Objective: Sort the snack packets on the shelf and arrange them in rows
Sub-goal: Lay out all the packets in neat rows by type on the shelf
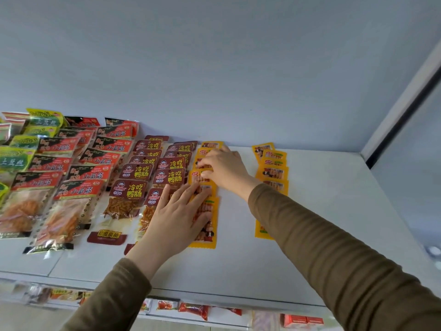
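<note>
Snack packets lie in rows on a white shelf [238,259]. A row of yellow packets [211,225] runs front to back in the middle. My left hand [177,216] lies flat with straight fingers on the front yellow packets. Farther back, my right hand [223,168] rests on the same row, its fingertips curled onto a yellow packet; whether it pinches one is unclear. A second yellow row [273,173] lies to the right, partly hidden by my right sleeve. Dark red packets [136,173] and red-and-black packets [78,168] fill rows to the left.
Green packets [14,158] sit at the far left. A pale wall [214,68] backs the shelf and a side panel [405,187] closes it on the right. More snacks [193,309] show on the lower shelf below the front edge.
</note>
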